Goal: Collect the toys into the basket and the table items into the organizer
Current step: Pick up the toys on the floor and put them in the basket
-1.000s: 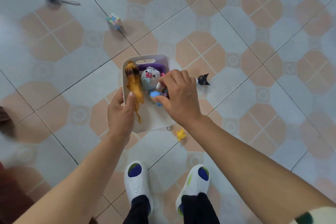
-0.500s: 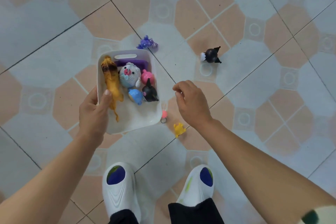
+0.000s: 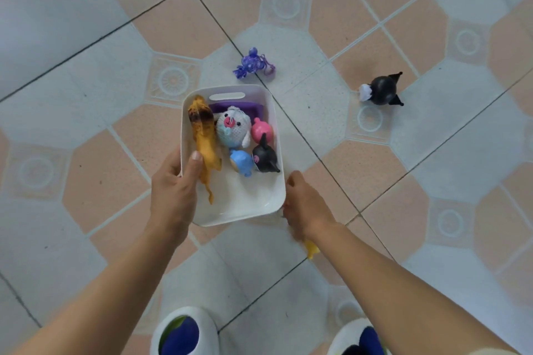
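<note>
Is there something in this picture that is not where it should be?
Yes. Three toys lie on the floor outside the white basket that the left hand holds: a purple toy beyond its far end, a black figure to the right, and a small yellow toy partly hidden under the wrist of the right hand.

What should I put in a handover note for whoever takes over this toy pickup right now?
Left hand: grips the basket by its left rim, thumb over the edge.
Right hand: low beside the basket's near right corner. Its fingers are hidden, so I can't tell if it holds anything.
Done, in the basket: orange animal toy, white knitted toy, pink toy, blue toy, black toy.
Left, on the floor: purple toy, black figure, yellow toy under the right wrist.
No organizer or table items in view.
</note>
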Tool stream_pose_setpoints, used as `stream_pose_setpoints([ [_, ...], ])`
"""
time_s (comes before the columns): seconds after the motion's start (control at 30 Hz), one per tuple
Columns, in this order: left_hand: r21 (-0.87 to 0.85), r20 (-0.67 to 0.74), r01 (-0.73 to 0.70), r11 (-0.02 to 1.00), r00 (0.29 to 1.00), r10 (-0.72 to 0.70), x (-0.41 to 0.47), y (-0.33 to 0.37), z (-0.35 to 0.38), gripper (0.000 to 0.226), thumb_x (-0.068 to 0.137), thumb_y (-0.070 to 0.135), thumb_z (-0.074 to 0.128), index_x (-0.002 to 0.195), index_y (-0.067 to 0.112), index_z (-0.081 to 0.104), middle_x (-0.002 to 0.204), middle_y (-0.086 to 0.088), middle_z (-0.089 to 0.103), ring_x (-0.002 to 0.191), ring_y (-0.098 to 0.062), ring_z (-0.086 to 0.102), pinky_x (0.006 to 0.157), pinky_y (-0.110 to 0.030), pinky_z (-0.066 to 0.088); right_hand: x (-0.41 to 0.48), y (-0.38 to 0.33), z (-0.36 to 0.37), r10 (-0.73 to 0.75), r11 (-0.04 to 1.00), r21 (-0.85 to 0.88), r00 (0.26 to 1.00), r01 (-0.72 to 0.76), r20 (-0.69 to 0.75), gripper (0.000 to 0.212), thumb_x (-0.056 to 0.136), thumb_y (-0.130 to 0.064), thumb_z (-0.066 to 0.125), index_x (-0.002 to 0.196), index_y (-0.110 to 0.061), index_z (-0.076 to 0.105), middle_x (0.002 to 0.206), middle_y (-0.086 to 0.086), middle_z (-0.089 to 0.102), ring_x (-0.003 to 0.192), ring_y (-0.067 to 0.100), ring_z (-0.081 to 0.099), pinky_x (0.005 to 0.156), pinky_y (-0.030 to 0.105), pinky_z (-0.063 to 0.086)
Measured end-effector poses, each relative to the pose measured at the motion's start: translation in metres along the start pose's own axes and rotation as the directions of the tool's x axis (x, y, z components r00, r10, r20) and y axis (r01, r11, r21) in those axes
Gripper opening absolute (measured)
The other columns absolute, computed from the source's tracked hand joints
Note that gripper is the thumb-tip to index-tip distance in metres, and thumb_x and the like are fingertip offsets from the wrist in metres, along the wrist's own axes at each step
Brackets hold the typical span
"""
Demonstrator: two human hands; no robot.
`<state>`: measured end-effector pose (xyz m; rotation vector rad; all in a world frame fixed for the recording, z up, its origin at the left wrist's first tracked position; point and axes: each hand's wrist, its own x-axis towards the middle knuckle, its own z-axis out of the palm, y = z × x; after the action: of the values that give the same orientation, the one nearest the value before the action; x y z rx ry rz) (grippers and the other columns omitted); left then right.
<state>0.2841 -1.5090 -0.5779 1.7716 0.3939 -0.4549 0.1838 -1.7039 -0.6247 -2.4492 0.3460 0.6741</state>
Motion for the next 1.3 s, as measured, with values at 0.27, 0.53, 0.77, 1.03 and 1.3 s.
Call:
stream_pose_setpoints([
  [0.27, -0.042, 0.057, -0.030, 0.999, 0.998, 0.032, 0.036, 0.018, 0.028, 0.023, 0.097, 0.025, 0.055, 0.112, 0.015, 0.069, 0.088, 0.001, 0.071, 0.075, -0.014, 0.064, 0.065, -0.026, 0.053, 0.053, 0.005, -0.123, 0.161, 0.824, 0.551, 0.878, 0.131, -0.450, 0.020, 0.085, -0.006, 0.060, 0.102, -0.016, 0.064, 0.092, -0.002, 0.065, 0.079, 0.019, 0.063, 0.073, 0.028, 0.052],
  [0.53, -0.069, 0.221, -0.105, 0.992, 0.968, 0.118, 0.054, 0.039, 0.068, 0.034, 0.087, 0.039, 0.058, 0.116, 0.024, 0.069, 0.100, 0.000, 0.075, 0.087, -0.018, 0.069, 0.078, -0.037, 0.055, 0.094, -0.031, -0.188, -0.174, 0.898, 0.247, 0.809, 0.365, -0.562, 0.018, 0.083, -0.009, 0.063, 0.100, -0.013, 0.059, 0.092, -0.002, 0.066, 0.084, 0.018, 0.060, 0.074, 0.025, 0.047],
  [0.77, -0.056, 0.255, -0.145, 0.988, 0.955, 0.155, 0.054, 0.047, 0.083, 0.022, 0.097, 0.027, 0.054, 0.112, 0.025, 0.071, 0.086, 0.007, 0.075, 0.077, -0.012, 0.068, 0.071, -0.034, 0.054, 0.107, -0.010, -0.177, -0.277, 0.961, -0.131, 0.824, 0.244, -0.495, 0.020, 0.080, -0.005, 0.056, 0.098, -0.012, 0.060, 0.089, 0.001, 0.064, 0.087, 0.022, 0.049, 0.084, 0.040, 0.037],
  [1.03, -0.065, 0.228, -0.139, 0.988, 0.962, 0.151, 0.050, 0.043, 0.073, 0.026, 0.097, 0.023, 0.052, 0.080, 0.026, 0.071, 0.065, 0.008, 0.071, 0.059, -0.007, 0.062, 0.058, -0.024, 0.050, 0.098, -0.008, -0.183, -0.313, 0.947, -0.065, 0.858, 0.314, -0.409, 0.029, 0.079, -0.013, 0.066, 0.108, -0.013, 0.062, 0.105, 0.001, 0.062, 0.091, 0.018, 0.058, 0.091, 0.041, 0.043],
  [1.3, -0.062, 0.125, -0.125, 0.990, 0.983, 0.132, 0.063, 0.040, 0.018, 0.023, 0.098, 0.025, 0.051, 0.085, 0.021, 0.070, 0.063, 0.006, 0.071, 0.060, -0.015, 0.064, 0.056, -0.028, 0.052, 0.117, -0.022, -0.185, -0.246, 0.960, -0.003, 0.835, 0.281, -0.491, 0.022, 0.085, -0.010, 0.061, 0.106, -0.009, 0.064, 0.107, 0.006, 0.065, 0.090, 0.020, 0.062, 0.086, 0.034, 0.049],
])
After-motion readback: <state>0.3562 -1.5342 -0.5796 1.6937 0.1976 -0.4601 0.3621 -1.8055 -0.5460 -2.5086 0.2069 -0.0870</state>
